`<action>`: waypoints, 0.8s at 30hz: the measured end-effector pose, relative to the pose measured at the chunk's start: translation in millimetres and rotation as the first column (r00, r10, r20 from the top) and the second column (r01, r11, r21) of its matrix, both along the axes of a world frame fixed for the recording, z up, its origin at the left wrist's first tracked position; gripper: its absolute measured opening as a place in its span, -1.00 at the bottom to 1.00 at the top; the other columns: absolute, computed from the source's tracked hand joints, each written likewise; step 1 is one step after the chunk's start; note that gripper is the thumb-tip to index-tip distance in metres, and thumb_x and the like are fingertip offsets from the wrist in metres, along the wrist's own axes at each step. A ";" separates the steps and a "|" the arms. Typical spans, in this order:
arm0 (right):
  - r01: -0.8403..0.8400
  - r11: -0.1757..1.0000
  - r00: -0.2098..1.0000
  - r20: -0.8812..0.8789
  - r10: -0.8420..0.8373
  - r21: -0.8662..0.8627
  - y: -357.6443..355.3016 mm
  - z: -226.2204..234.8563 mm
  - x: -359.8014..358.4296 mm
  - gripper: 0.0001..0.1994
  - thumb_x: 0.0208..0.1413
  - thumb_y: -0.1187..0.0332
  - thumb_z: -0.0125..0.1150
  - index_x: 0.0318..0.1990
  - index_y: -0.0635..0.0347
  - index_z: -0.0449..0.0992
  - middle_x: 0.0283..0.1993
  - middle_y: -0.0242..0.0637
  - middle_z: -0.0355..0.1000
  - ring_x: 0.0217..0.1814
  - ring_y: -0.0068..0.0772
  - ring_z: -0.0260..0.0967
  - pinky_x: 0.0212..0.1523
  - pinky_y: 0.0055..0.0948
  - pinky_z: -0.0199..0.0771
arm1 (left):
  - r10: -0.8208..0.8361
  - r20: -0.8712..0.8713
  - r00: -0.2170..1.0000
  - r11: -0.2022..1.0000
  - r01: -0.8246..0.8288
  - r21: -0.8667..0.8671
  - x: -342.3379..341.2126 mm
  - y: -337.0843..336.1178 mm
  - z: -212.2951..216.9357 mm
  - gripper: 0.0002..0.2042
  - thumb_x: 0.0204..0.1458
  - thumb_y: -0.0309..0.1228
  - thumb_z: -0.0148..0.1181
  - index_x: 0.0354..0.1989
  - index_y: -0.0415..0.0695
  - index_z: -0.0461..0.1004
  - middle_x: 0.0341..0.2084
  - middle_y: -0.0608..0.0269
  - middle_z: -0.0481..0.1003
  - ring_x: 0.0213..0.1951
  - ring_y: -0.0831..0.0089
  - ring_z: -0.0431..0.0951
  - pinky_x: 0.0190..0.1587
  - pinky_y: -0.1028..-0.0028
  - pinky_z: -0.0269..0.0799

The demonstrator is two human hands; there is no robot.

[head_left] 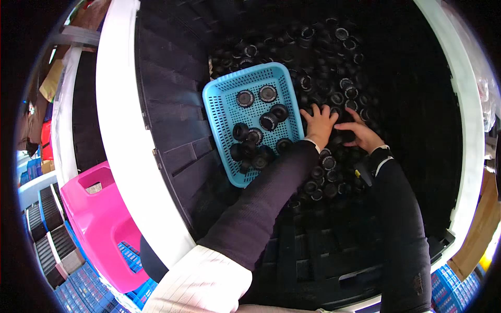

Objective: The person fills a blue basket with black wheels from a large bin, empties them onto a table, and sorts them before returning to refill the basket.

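Observation:
Small black wheels (328,163), some with pale lettering round the rim, lie heaped at the bottom of a deep black bin. On the heap, beside the basket's right wall, my left hand (319,126) reaches down with its fingers spread. Close to its right, my right hand (364,136) is also over the wheels, its thumb and fingers apart; no wheel shows clearly in its grasp. A light blue perforated basket (218,136) stands in the bin to the left of my hands. Inside the basket are several wheels (245,98), some flat, others bunched near its front end.
The bin's white rim (121,104) curves along the left, and its dark ribbed wall (175,104) drops beside the basket. Outside at the left are a pink plastic stool (96,208) and blue crates (86,287). A brown cardboard piece (477,224) stands beyond the right rim.

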State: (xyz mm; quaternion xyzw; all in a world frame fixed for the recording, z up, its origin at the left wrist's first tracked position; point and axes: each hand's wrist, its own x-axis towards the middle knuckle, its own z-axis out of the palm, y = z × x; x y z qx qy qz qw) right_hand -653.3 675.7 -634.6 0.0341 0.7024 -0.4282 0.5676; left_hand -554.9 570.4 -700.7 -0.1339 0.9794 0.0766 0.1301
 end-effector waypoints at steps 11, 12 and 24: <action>-0.169 0.937 0.786 -0.531 0.316 0.307 -4.7 -47.9 18.5 -0.02 -0.57 0.31 0.43 0.20 -0.14 0.06 0.15 0.34 -0.16 0.23 0.30 -0.11 0.17 -0.19 0.18 | -0.083 -0.109 0.991 0.996 0.086 0.018 1.2 -9.8 2.7 -0.25 -0.39 -0.18 0.42 0.09 0.18 0.19 0.08 0.06 0.13 0.06 -0.08 0.17 -0.03 -0.06 0.16; -0.132 0.931 0.806 -0.510 0.301 0.340 -10.9 -47.0 19.2 -0.04 -0.57 0.31 0.41 0.19 -0.13 0.09 0.15 0.33 -0.16 0.21 0.29 -0.09 0.17 -0.20 0.19 | -0.078 -0.092 0.993 0.996 0.083 0.043 1.5 -11.6 6.3 -0.27 -0.41 -0.22 0.43 0.07 0.17 0.21 0.07 0.04 0.13 0.04 -0.07 0.19 -0.01 0.00 0.15; -0.225 0.967 0.965 -0.161 0.205 -0.118 -48.2 113.6 -54.9 -0.39 -0.43 0.53 0.18 -0.02 0.10 0.24 -0.33 -0.24 0.32 -0.43 -0.37 0.36 -0.50 -0.49 0.37 | -0.061 0.071 0.996 0.910 0.026 0.413 -46.5 -81.3 195.6 -0.22 -0.57 -0.47 0.41 0.03 -0.13 0.28 0.01 -0.17 0.08 -0.07 -0.24 0.33 -0.18 0.12 0.49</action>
